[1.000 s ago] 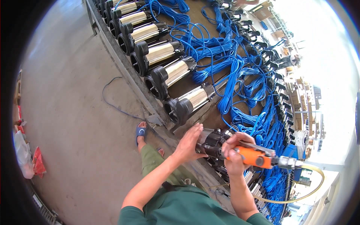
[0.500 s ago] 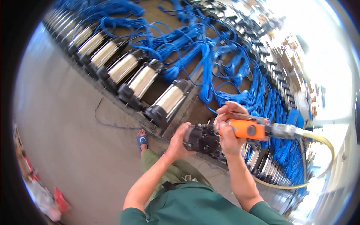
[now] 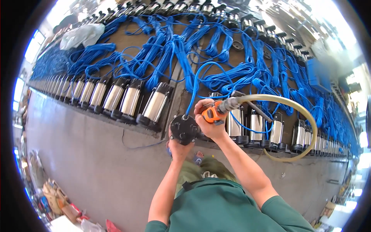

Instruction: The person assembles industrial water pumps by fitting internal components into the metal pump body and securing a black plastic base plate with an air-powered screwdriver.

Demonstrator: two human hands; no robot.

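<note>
My left hand [image 3: 178, 149] is closed round the lower side of a submersible pump [image 3: 183, 130], whose round black end with bolts faces up at me. A blue cable [image 3: 196, 81] rises out of that end; the rest of the pump's body is mostly hidden. Just to the right, my right hand [image 3: 210, 129] grips an orange air tool [image 3: 212, 115]. The tool's lever and metal coupling point right, toward a yellowish air hose [image 3: 299, 106] that curves down. Whether the tool's tip touches the pump is hidden by my fingers.
Steel-bodied pumps [image 3: 154, 104] with black ends line the near edge of a long bench [image 3: 178, 83]. Coiled blue cables [image 3: 228, 75] cover its middle, and another row of pumps [image 3: 247, 24] stands along the far side. A blue crate [image 3: 317, 73] sits at the right.
My view has swung round, bringing the bench nearly level. The held pump has tipped so its bolted end faces up, and the air tool has turned, its hose end angled upward.
</note>
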